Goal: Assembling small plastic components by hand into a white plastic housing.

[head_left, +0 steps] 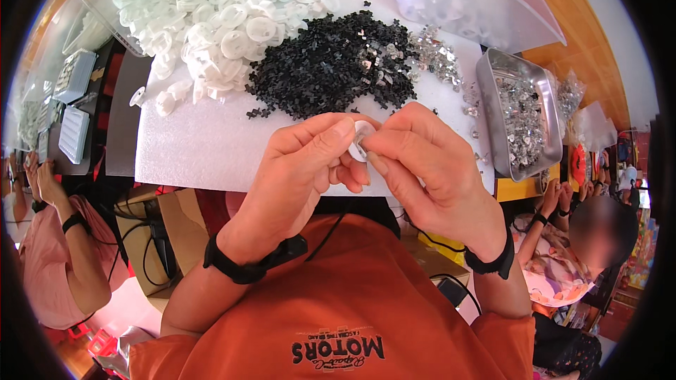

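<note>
You seem to be at the fitting step: your left hand (303, 151) pinches a round white plastic part (360, 141) above the counter's near edge, and your right hand (431, 162) closes thumb and forefinger at its centre; any insert there is hidden. The next move likely calls for a steady left grip while the right presses. Open room lies toward the counter's (186, 155) near left corner; black cross-shaped pieces (317, 67) crowd just beyond your fingers, and the steel tray (489, 88) bounds the right edge.
</note>
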{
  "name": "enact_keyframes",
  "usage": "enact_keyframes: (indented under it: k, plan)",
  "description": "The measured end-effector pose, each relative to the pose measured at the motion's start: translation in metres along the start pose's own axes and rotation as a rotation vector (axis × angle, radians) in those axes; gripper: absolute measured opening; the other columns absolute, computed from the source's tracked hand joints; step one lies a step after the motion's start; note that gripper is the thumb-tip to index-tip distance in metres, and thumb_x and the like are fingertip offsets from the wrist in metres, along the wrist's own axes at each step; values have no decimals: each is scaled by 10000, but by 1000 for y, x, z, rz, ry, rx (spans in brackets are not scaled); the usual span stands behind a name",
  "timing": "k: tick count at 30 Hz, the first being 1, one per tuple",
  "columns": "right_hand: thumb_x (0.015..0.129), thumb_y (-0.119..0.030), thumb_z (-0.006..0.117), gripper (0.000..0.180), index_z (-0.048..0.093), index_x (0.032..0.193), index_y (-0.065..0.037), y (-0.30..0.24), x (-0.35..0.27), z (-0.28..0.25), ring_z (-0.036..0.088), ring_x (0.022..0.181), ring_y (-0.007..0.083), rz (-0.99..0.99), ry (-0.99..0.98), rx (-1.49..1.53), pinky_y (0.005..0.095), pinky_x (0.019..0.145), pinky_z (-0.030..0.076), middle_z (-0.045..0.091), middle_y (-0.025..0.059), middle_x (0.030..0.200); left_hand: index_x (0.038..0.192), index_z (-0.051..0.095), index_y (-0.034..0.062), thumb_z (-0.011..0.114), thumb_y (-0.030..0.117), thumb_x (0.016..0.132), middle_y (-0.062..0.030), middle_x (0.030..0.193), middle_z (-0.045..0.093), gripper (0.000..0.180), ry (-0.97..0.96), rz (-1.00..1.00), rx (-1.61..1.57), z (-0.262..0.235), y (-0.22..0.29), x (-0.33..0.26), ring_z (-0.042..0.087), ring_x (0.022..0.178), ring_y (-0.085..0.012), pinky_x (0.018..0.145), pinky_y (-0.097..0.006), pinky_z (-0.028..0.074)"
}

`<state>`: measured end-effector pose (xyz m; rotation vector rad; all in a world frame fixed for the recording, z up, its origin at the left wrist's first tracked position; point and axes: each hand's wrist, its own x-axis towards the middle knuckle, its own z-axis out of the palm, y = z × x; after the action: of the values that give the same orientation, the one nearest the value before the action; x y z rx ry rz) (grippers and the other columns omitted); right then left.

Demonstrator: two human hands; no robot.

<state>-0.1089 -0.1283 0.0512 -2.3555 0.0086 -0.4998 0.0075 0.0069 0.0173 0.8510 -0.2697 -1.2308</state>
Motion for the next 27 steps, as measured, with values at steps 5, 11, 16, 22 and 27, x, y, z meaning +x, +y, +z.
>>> enact_keyframes:
  k: [5, 11, 16, 22, 27]
  plan:
    - [782, 66, 615, 159, 621, 925, -5, -4, -5, 7, 510, 615, 139, 96, 64, 35, 248, 514, 404, 537, 72, 794, 1155, 572, -46, 480, 183, 964, -81, 1018, 641, 312, 9, 57, 99, -2, -4, 1, 581, 770, -106, 683, -238, 478]
    - [803, 71, 612, 147, 627, 928, -3, -1, -11, 13, 499, 600, 97, 149, 141, 34, 224, 488, 383, 541, 67, 795, 1088, 622, -15, 530, 184, 951, -26, 878, 624, 258, 38, 77, 75, 1, -7, 2, 560, 770, -81, 702, -226, 470]
    - [798, 67, 624, 163, 635, 947, 0, 7, -15, 14, 511, 609, 124, 17, 213, -11, 231, 497, 386, 549, 71, 790, 1130, 607, -25, 530, 169, 949, -41, 907, 634, 276, 28, 65, 90, 2, -7, 1, 576, 798, -89, 733, -241, 486]
    - [798, 58, 624, 158, 634, 944, 1, 7, -17, 13, 520, 622, 139, 70, 179, 51, 246, 511, 395, 550, 75, 784, 1188, 558, -57, 479, 128, 960, -119, 1078, 636, 305, -27, 90, 137, -3, -9, 1, 624, 905, -149, 780, -272, 524]
    - [785, 87, 599, 236, 624, 1003, 0, 1, -22, 11, 542, 639, 168, 68, 102, 15, 260, 527, 416, 546, 87, 779, 1174, 579, -36, 522, 135, 942, -86, 1016, 640, 294, -17, 75, 151, -7, -10, 1, 601, 862, -123, 784, -265, 511]
